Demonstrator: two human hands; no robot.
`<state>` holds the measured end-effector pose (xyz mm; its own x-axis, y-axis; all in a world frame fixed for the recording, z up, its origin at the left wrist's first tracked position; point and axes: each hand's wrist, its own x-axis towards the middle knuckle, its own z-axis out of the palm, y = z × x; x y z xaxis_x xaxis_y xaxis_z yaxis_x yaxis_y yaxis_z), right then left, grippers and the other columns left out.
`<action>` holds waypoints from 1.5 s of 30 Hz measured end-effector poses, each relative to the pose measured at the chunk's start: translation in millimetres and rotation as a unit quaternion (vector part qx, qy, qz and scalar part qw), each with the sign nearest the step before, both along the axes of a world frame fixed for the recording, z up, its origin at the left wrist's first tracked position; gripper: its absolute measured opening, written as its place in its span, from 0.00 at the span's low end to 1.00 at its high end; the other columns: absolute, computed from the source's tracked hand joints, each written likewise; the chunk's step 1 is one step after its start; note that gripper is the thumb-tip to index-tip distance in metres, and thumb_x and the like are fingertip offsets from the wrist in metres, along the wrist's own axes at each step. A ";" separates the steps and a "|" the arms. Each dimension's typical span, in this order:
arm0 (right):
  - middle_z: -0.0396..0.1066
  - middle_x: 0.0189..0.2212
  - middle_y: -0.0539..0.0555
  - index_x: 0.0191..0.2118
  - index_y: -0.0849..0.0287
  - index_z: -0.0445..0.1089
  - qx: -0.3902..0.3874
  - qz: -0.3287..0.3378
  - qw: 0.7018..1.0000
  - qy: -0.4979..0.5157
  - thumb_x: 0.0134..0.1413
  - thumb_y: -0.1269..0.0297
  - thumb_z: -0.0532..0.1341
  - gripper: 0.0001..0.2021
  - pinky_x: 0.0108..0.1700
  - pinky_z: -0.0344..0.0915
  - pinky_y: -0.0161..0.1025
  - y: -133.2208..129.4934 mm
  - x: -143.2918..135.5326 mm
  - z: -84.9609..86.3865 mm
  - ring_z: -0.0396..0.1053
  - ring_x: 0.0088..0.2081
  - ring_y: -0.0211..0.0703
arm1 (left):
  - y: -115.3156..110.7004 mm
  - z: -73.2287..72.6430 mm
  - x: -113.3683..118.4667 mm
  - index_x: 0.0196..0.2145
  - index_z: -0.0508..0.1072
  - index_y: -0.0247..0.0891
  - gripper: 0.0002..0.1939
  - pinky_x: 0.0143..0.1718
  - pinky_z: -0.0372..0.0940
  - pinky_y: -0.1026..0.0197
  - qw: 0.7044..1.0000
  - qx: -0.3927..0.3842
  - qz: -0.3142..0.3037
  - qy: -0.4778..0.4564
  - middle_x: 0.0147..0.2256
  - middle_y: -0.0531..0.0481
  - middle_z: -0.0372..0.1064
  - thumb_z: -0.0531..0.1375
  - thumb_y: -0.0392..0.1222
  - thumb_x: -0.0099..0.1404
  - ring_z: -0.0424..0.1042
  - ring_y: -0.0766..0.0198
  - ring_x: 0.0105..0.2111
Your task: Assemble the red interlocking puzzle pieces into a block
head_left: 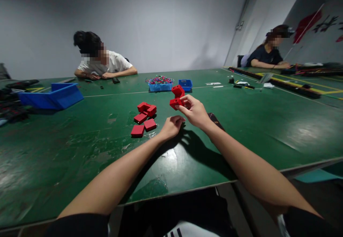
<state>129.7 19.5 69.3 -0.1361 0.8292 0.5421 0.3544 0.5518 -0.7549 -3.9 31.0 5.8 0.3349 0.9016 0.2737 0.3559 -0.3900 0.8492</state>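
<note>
We cannot tell whether the curled left hand (173, 126) encloses anything. The right hand (195, 112) covers part of the hinged red plastic box (177, 97) and most of the dark flat object (216, 121) behind its wrist. The small blue plastic tray (160, 84) near the green table's (268, 122) far edge contains multicoloured items too small to identify.

Centre: open box (177, 97) held up over the bench (241, 129) in the right hand (195, 112).
Left of it: left hand (172, 126), with loose boxes (144, 118) on the bench further left.
Behind: tray of small parts (160, 84), with a small bin (185, 84) to its right.
Far left: large bin (52, 95).
</note>
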 end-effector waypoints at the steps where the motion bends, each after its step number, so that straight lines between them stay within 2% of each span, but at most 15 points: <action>1: 0.75 0.33 0.52 0.38 0.57 0.68 -0.005 0.003 1.000 0.002 0.52 0.58 0.64 0.11 0.36 0.65 0.37 0.6 2.9 -0.5 0.71 0.33 0.42 | 5.1 1.2 -1.2 0.34 0.75 0.33 0.15 0.43 0.68 0.57 0.993 -0.056 0.023 -0.097 0.35 0.41 0.78 0.51 0.43 0.68 0.76 0.58 0.35; 3: 0.75 0.32 0.52 0.36 0.57 0.68 -0.024 0.007 1.000 -0.001 0.49 0.59 0.65 0.10 0.37 0.65 0.38 2.3 4.8 -5.4 0.71 0.33 0.42 | 13.4 4.2 -4.5 0.36 0.75 0.32 0.23 0.37 0.67 0.59 0.956 -0.179 0.013 -0.231 0.32 0.41 0.77 0.46 0.50 0.71 0.76 0.59 0.32; 6: 0.74 0.30 0.51 0.34 0.57 0.66 -0.073 0.021 0.997 0.005 0.47 0.60 0.66 0.10 0.35 0.65 0.38 5.9 -1.0 -18.8 0.72 0.32 0.42 | 20.4 8.4 -11.1 0.40 0.75 0.32 0.30 0.33 0.66 0.61 0.905 -0.265 -0.022 -0.332 0.29 0.43 0.77 0.41 0.54 0.72 0.76 0.60 0.29; 9: 0.74 0.29 0.51 0.34 0.56 0.65 -0.124 0.039 0.991 0.025 0.46 0.58 0.67 0.13 0.32 0.65 0.38 9.0 -8.9 -29.7 0.72 0.29 0.42 | 22.7 10.2 -17.6 0.39 0.75 0.32 0.26 0.33 0.67 0.62 0.875 -0.301 -0.036 -0.378 0.29 0.44 0.77 0.43 0.51 0.73 0.75 0.62 0.28; 12: 0.73 0.29 0.51 0.34 0.57 0.65 -0.164 0.051 0.983 0.058 0.45 0.54 0.68 0.16 0.33 0.67 0.38 9.9 -13.3 -32.8 0.72 0.29 0.41 | 23.3 9.7 -22.7 0.38 0.76 0.33 0.20 0.33 0.67 0.63 0.863 -0.324 -0.037 -0.385 0.29 0.46 0.76 0.50 0.49 0.72 0.73 0.65 0.26; 17: 0.71 0.26 0.49 0.33 0.58 0.66 -0.213 0.073 0.958 0.177 0.49 0.40 0.64 0.23 0.34 0.65 0.36 9.8 -18.1 -30.8 0.68 0.28 0.37 | 25.2 5.8 -25.7 0.37 0.75 0.33 0.11 0.32 0.67 0.64 0.877 -0.282 -0.019 -0.388 0.32 0.46 0.77 0.62 0.46 0.65 0.74 0.66 0.27; 19: 0.68 0.24 0.47 0.29 0.58 0.65 -0.236 0.048 0.946 0.215 0.49 0.39 0.63 0.23 0.32 0.64 0.35 11.3 -19.8 -30.7 0.65 0.27 0.36 | 27.3 2.9 -24.9 0.36 0.74 0.33 0.12 0.32 0.67 0.63 0.888 -0.265 -0.005 -0.375 0.31 0.46 0.77 0.65 0.45 0.61 0.74 0.65 0.28; 23: 0.66 0.21 0.45 0.33 0.57 0.63 -0.298 -0.038 0.913 0.275 0.55 0.57 0.64 0.11 0.29 0.62 0.33 13.1 -22.7 -29.9 0.64 0.24 0.35 | 31.6 -4.1 -22.0 0.34 0.76 0.32 0.15 0.33 0.66 0.62 0.936 -0.186 0.029 -0.298 0.28 0.48 0.76 0.67 0.48 0.57 0.73 0.64 0.27; 26: 0.70 0.22 0.45 0.39 0.57 0.63 -0.337 -0.041 0.896 0.287 0.55 0.68 0.63 0.08 0.28 0.62 0.32 11.5 -25.0 -29.1 0.67 0.24 0.35 | 32.2 -7.4 -21.3 0.32 0.78 0.32 0.13 0.34 0.64 0.63 0.958 -0.127 0.045 -0.254 0.27 0.51 0.75 0.67 0.47 0.57 0.71 0.64 0.28; 28: 0.72 0.24 0.47 0.38 0.58 0.65 -0.346 -0.020 0.896 0.278 0.54 0.71 0.62 0.07 0.28 0.63 0.32 10.6 -26.1 -29.9 0.68 0.25 0.35 | 30.7 -7.9 -22.0 0.31 0.78 0.32 0.11 0.34 0.63 0.64 0.968 -0.101 0.055 -0.224 0.27 0.51 0.75 0.66 0.45 0.58 0.71 0.63 0.29; 31: 0.72 0.25 0.48 0.34 0.60 0.68 -0.339 -0.001 0.904 0.262 0.51 0.73 0.63 0.04 0.29 0.64 0.32 11.7 -25.3 -34.0 0.69 0.26 0.34 | 25.8 -6.4 -23.7 0.33 0.79 0.33 0.10 0.37 0.64 0.62 0.990 -0.019 0.071 -0.122 0.29 0.49 0.77 0.62 0.43 0.61 0.72 0.60 0.32; 34: 0.70 0.23 0.48 0.29 0.61 0.69 -0.318 -0.002 0.914 0.252 0.52 0.69 0.64 0.04 0.29 0.63 0.32 15.8 -22.5 -41.1 0.66 0.24 0.34 | 19.7 -3.6 -24.3 0.37 0.80 0.35 0.13 0.39 0.63 0.61 0.996 0.047 0.068 -0.047 0.33 0.47 0.78 0.58 0.45 0.66 0.73 0.57 0.35; 36: 0.69 0.21 0.48 0.27 0.61 0.68 -0.308 0.001 0.918 0.250 0.51 0.64 0.65 0.08 0.28 0.62 0.33 18.8 -21.6 -46.4 0.65 0.24 0.35 | 16.4 -1.6 -24.0 0.38 0.79 0.36 0.14 0.38 0.62 0.62 0.995 0.058 0.070 -0.029 0.34 0.46 0.78 0.56 0.45 0.67 0.73 0.57 0.35; 39: 0.70 0.21 0.48 0.28 0.61 0.69 -0.307 -0.009 0.918 0.251 0.49 0.61 0.66 0.09 0.27 0.61 0.33 21.5 -23.6 -53.9 0.66 0.24 0.36 | 13.8 0.8 -23.1 0.31 0.77 0.36 0.15 0.34 0.59 0.64 0.994 0.050 0.095 -0.014 0.28 0.49 0.74 0.54 0.43 0.68 0.69 0.61 0.30; 45: 0.72 0.23 0.49 0.31 0.61 0.70 -0.306 0.009 0.912 0.273 0.51 0.65 0.61 0.05 0.32 0.63 0.34 21.4 -30.9 -61.6 0.68 0.27 0.38 | 13.0 2.9 -21.7 0.25 0.69 0.38 0.16 0.33 0.55 0.64 0.991 0.046 0.127 -0.002 0.24 0.52 0.67 0.52 0.40 0.70 0.63 0.63 0.27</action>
